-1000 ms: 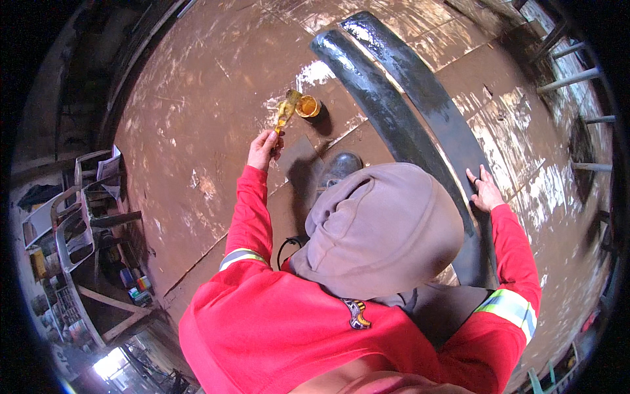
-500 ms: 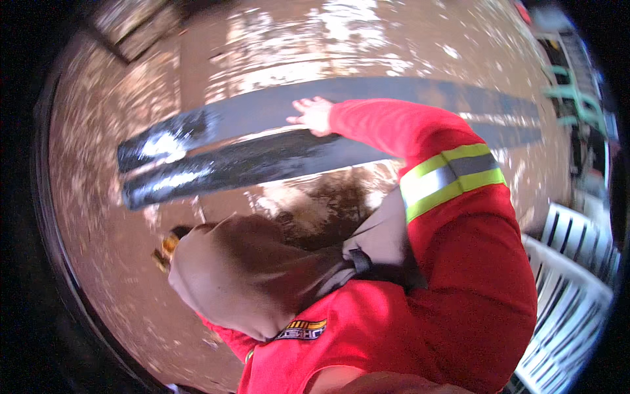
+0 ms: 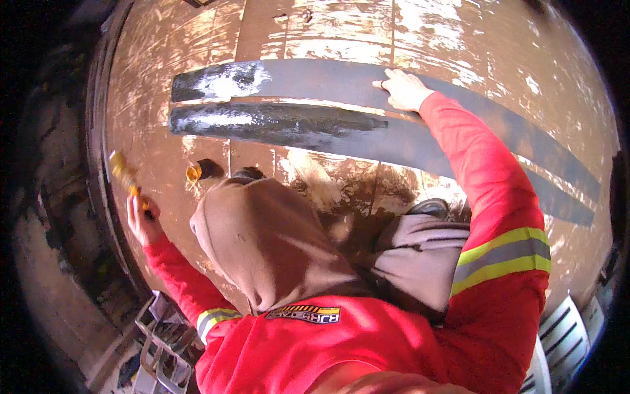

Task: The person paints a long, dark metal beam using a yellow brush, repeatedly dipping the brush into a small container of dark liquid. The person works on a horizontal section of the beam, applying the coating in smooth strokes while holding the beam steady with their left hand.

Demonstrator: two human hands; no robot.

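Note:
My left hand (image 3: 144, 220) is closed around the handle of a paintbrush (image 3: 125, 173), off to the left of my knee. Its yellowish head points away from me. Two long dark strips lie side by side across the floor. My right hand (image 3: 405, 92) rests, fingers apart, on the far strip (image 3: 321, 77), near its middle. Wet, shiny black coats the left end of that strip and the left half of the near strip (image 3: 420, 138); farther right both look matt grey. A small yellow-orange container (image 3: 193, 172) sits on the floor by my left knee, its contents not clear.
The brown floor (image 3: 315, 36) carries pale, worn patches. White slatted plastic chairs (image 3: 564, 335) stand at the lower right, and another pale chair-like frame (image 3: 161, 354) at the lower left. A dark raised edge (image 3: 98, 144) runs along the left side.
My left hand has come into view with the paintbrush. My right hand now rests farther right along the far strip. The view has shifted, showing the container more fully.

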